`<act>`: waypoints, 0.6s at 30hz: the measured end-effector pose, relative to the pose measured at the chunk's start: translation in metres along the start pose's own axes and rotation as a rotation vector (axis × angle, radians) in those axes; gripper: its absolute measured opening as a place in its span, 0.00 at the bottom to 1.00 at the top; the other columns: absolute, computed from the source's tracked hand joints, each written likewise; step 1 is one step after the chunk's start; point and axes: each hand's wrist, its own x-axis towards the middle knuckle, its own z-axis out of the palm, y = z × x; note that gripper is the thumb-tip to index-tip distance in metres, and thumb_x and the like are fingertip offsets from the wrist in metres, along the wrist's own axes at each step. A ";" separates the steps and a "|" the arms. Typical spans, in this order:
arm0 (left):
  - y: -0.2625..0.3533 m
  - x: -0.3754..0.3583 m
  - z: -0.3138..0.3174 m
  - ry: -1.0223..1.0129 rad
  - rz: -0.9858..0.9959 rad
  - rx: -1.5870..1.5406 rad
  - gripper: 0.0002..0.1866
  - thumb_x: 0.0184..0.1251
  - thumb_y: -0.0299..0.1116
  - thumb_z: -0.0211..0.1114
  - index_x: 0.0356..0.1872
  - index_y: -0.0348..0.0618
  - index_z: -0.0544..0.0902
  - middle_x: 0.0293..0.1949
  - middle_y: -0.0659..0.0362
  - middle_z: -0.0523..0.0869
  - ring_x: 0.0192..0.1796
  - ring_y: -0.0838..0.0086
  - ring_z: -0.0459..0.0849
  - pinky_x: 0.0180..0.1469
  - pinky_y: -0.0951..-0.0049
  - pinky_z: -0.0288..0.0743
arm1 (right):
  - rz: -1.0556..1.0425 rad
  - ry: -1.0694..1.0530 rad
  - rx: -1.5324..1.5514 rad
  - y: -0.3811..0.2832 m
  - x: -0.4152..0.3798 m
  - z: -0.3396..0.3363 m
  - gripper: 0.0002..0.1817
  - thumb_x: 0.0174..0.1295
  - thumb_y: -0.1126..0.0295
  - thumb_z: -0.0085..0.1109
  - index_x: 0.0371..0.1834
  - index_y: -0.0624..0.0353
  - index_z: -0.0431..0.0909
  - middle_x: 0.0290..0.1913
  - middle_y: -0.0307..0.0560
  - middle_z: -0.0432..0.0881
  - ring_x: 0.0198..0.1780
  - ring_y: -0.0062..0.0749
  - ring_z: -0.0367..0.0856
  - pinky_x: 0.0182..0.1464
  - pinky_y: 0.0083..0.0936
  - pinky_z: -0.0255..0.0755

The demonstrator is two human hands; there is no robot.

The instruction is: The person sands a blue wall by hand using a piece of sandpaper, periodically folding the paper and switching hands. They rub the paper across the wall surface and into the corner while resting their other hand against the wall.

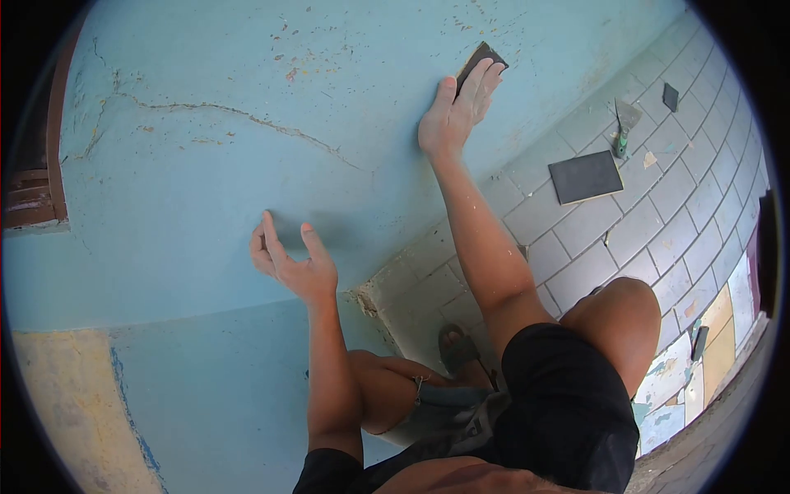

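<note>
My right hand, dusted pale, presses a dark piece of sandpaper flat against the light blue wall. Its fingers lie over the sheet, and the sheet's dark edge shows past the fingertips. Lower and to the left, my left hand is open with nothing in it, thumb apart from the loosely bent fingers. It is close to the wall and casts a shadow on it. Between the hands and the upper left, a long crack runs across the paint, with chipped spots above it.
On the tiled floor at right lie a larger dark sheet, a scraper and a small dark piece. A brown window frame borders the wall at left. My sandalled foot stands near the wall corner.
</note>
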 end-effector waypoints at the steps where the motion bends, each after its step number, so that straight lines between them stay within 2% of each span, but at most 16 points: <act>1: -0.001 -0.004 0.008 0.015 0.056 0.050 0.33 0.66 0.33 0.69 0.73 0.39 0.72 0.67 0.46 0.70 0.70 0.53 0.65 0.68 0.48 0.63 | 0.044 -0.020 0.043 0.004 -0.004 -0.005 0.44 0.77 0.46 0.48 0.85 0.63 0.44 0.85 0.69 0.32 0.85 0.64 0.32 0.82 0.54 0.32; 2: -0.002 -0.007 0.013 0.024 0.113 0.105 0.35 0.65 0.33 0.70 0.73 0.39 0.71 0.69 0.45 0.66 0.71 0.51 0.62 0.68 0.45 0.61 | 0.095 -0.042 0.084 0.008 -0.007 -0.008 0.41 0.77 0.49 0.50 0.84 0.60 0.50 0.85 0.68 0.35 0.85 0.63 0.37 0.82 0.51 0.36; 3: 0.000 -0.007 0.014 0.022 0.117 0.108 0.35 0.65 0.33 0.70 0.73 0.39 0.71 0.69 0.45 0.66 0.71 0.51 0.62 0.68 0.45 0.61 | 0.100 -0.040 0.086 0.007 -0.007 -0.010 0.41 0.77 0.49 0.50 0.84 0.60 0.50 0.85 0.68 0.35 0.85 0.63 0.37 0.82 0.51 0.36; 5: 0.003 -0.007 0.019 0.043 0.071 0.103 0.37 0.63 0.32 0.71 0.74 0.40 0.70 0.69 0.45 0.64 0.71 0.50 0.60 0.68 0.42 0.59 | 0.153 0.039 0.242 0.005 -0.002 -0.016 0.36 0.71 0.57 0.61 0.81 0.53 0.63 0.82 0.66 0.50 0.82 0.59 0.50 0.78 0.43 0.54; 6: 0.004 -0.006 0.020 0.041 0.074 0.094 0.37 0.63 0.32 0.71 0.74 0.40 0.70 0.69 0.45 0.64 0.71 0.50 0.60 0.68 0.42 0.59 | 0.148 0.046 0.237 0.001 0.002 -0.021 0.36 0.71 0.57 0.61 0.81 0.53 0.63 0.82 0.66 0.50 0.82 0.59 0.50 0.78 0.43 0.54; 8: 0.004 -0.006 0.021 0.065 0.019 0.081 0.37 0.62 0.32 0.71 0.73 0.40 0.69 0.67 0.46 0.65 0.70 0.51 0.61 0.69 0.42 0.58 | 0.298 0.100 0.208 -0.010 0.007 -0.032 0.37 0.62 0.64 0.71 0.76 0.50 0.69 0.73 0.62 0.62 0.75 0.52 0.62 0.71 0.39 0.67; 12: 0.006 -0.004 0.023 0.079 0.017 0.086 0.35 0.62 0.31 0.71 0.71 0.40 0.70 0.66 0.45 0.65 0.70 0.50 0.61 0.68 0.43 0.58 | 0.437 0.044 0.384 -0.004 0.020 -0.041 0.36 0.55 0.66 0.75 0.70 0.51 0.73 0.70 0.60 0.61 0.68 0.47 0.69 0.67 0.39 0.70; 14: 0.011 -0.003 0.024 0.086 -0.008 0.072 0.35 0.62 0.32 0.71 0.71 0.40 0.69 0.67 0.44 0.64 0.70 0.49 0.60 0.68 0.43 0.58 | 0.475 -0.016 0.315 -0.006 0.024 -0.045 0.36 0.52 0.65 0.77 0.66 0.53 0.73 0.67 0.59 0.58 0.62 0.47 0.72 0.64 0.38 0.73; 18: 0.016 -0.002 0.023 0.084 -0.018 0.057 0.36 0.63 0.32 0.71 0.72 0.40 0.67 0.67 0.43 0.63 0.70 0.49 0.59 0.68 0.43 0.59 | 0.451 0.002 0.125 -0.038 0.030 -0.056 0.40 0.49 0.63 0.80 0.65 0.56 0.69 0.64 0.57 0.55 0.59 0.48 0.72 0.57 0.39 0.78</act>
